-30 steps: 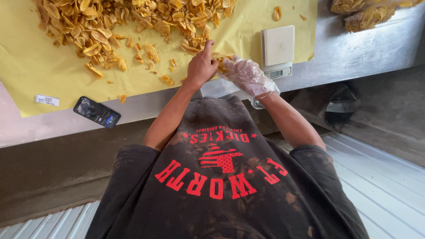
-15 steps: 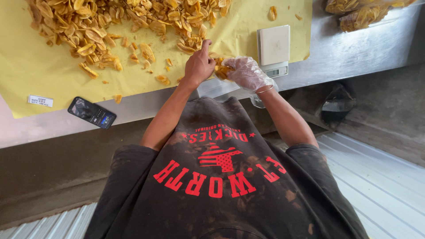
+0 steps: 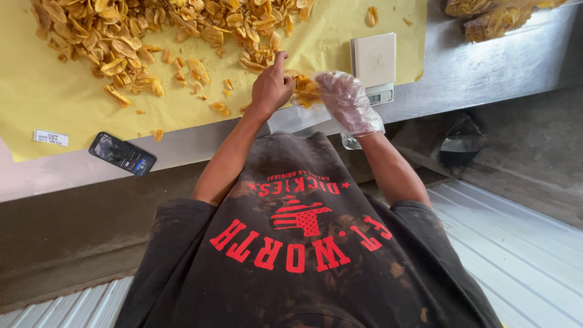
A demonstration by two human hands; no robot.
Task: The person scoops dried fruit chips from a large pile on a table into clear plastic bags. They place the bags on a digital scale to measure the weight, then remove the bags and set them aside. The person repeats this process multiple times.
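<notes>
Two hands work at the edge of a steel worktop [image 3: 486,73], seen over a dark shirt [image 3: 303,255] with red print. A phone [image 3: 122,153] lies near the front edge at left. The bare left hand [image 3: 272,88] pinches fingers over fried chips. The right hand [image 3: 345,100], in a clear plastic glove, closes around a handful of chips [image 3: 305,90] just beside it. Behind it stands a small white scale [image 3: 375,61]. Beyond, a heap of chips [image 3: 152,27] spreads across yellow paper [image 3: 54,103].
</notes>
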